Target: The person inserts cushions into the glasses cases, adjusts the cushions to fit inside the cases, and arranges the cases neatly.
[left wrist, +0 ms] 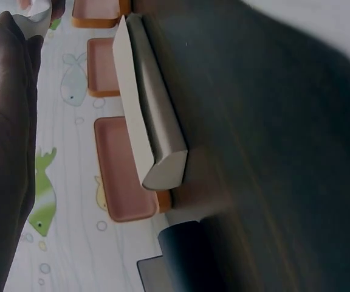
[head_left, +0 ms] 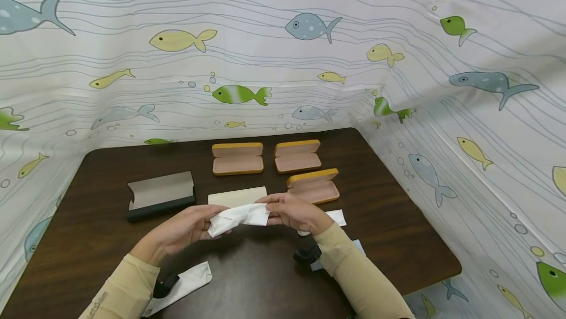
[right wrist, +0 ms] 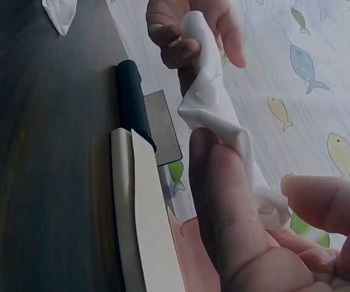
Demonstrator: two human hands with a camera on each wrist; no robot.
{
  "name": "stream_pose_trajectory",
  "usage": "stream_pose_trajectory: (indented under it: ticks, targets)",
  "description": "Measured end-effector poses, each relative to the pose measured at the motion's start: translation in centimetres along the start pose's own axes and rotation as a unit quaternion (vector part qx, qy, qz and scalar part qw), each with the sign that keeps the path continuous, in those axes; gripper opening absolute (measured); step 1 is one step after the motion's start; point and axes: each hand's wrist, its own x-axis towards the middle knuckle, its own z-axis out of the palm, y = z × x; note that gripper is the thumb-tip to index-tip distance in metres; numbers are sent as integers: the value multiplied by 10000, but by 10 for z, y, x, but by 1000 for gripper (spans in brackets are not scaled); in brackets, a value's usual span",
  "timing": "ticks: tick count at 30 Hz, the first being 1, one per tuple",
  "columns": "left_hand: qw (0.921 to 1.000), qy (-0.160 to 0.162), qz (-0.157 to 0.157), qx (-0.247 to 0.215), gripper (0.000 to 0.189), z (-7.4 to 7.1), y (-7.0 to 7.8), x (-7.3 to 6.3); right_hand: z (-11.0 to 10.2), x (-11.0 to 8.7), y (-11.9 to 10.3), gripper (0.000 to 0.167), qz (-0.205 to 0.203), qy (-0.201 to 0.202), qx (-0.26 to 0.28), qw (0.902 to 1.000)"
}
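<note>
Both hands hold a long, folded white cloth bundle (head_left: 240,217) above the table. My left hand (head_left: 187,228) grips its left end; in the right wrist view those fingers (right wrist: 181,52) curl about that end. My right hand (head_left: 294,211) holds the other end, with fingers along one side and the thumb (right wrist: 321,198) opposite. What lies inside the folds is hidden. Just behind the bundle lies a cream case (head_left: 236,196), partly covered by it in the head view. Another white folded cloth (head_left: 192,279) lies on the table beside my left forearm.
Three yellow cases with pink linings stand open at the back: left (head_left: 238,164), right (head_left: 298,161) and nearer (head_left: 316,191). A black case (head_left: 161,198) with grey lining lies open at left. White (head_left: 338,217) and light blue (head_left: 359,246) pieces show beside my right arm. Fish-patterned curtain surrounds the table.
</note>
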Motion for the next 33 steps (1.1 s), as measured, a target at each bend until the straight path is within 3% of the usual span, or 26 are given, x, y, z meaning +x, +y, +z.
stream_pose_trajectory:
  ticks: [22, 27, 33]
  targets:
    - [9998, 143, 10, -122, 55, -36, 15, 14, -12, 35, -23, 43, 72, 4, 211, 9998]
    - [9995, 175, 4, -270, 58, -45, 21, 20, -11, 44, -27, 42, 71, 234, 327, 9992]
    - [9975, 457, -28, -538, 54, -54, 28, 30, -13, 58, -35, 41, 73, 691, 474, 9965]
